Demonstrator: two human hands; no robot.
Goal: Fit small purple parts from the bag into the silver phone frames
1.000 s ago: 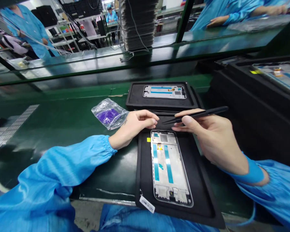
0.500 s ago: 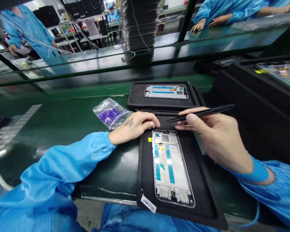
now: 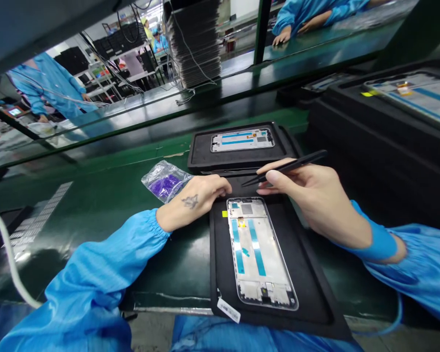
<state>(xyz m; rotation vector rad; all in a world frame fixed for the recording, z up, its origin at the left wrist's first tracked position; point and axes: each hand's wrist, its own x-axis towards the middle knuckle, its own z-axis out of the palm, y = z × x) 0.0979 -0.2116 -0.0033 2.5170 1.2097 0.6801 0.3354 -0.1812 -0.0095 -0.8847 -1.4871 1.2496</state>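
My right hand (image 3: 311, 198) holds black tweezers (image 3: 293, 164) between thumb and fingers, tips pointing left above the top end of a phone frame (image 3: 278, 254). The silvery frame has blue strips and an orange flex piece, and lies in a black tray (image 3: 308, 283). My left hand (image 3: 194, 198) is closed by the frame's upper left corner, fingers curled down; whatever they may hold is hidden. A gap separates the tweezer tips from the left fingers. Against the left wrist's far side lies a clear plastic bag (image 3: 165, 183) with purple contents.
A second tray (image 3: 200, 151) with a similar phone frame (image 3: 244, 142) sits behind. On the right, stacked black trays (image 3: 352, 132) carry another frame (image 3: 421, 95). A white cable (image 3: 11, 249) curves at the left. Workers in blue (image 3: 47, 85) are beyond the bench.
The view has shifted slightly and tilted. My left fingers look more curled, with the thumb tucked out of sight. The tweezers stay above the frame's top end.
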